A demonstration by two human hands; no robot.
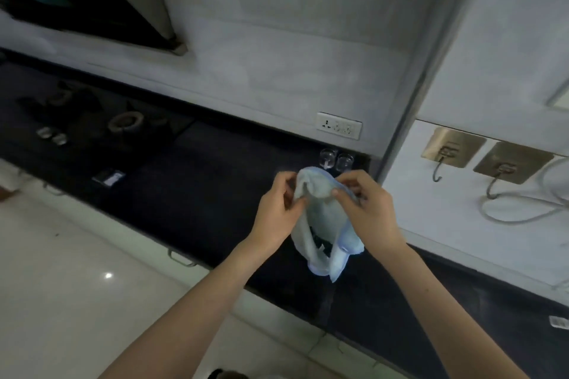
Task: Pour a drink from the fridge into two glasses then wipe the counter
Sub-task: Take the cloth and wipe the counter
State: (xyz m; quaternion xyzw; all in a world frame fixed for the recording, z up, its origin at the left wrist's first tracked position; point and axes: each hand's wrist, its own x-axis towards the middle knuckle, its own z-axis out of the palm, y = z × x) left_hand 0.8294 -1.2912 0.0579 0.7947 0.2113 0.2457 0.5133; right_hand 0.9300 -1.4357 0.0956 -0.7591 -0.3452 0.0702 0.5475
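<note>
Both hands pinch the top edge of a light blue cloth (320, 224): the left hand (278, 209) and right hand (366, 209) curl fingers round it, forearms reaching forward, holding it above the dark counter (191, 188), just before two glasses (336, 160)

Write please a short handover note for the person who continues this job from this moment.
Left hand: pinches the top edge of the light blue cloth.
Right hand: pinches the same edge; the cloth hangs between both over the dark stone counter.
Two clear glasses stand side by side at the back of the counter, near the wall corner. Whether they hold drink, I cannot tell. No bottle is in view.
Done: cloth in hand.
Left: check the glasses, then wipe the counter.
</note>
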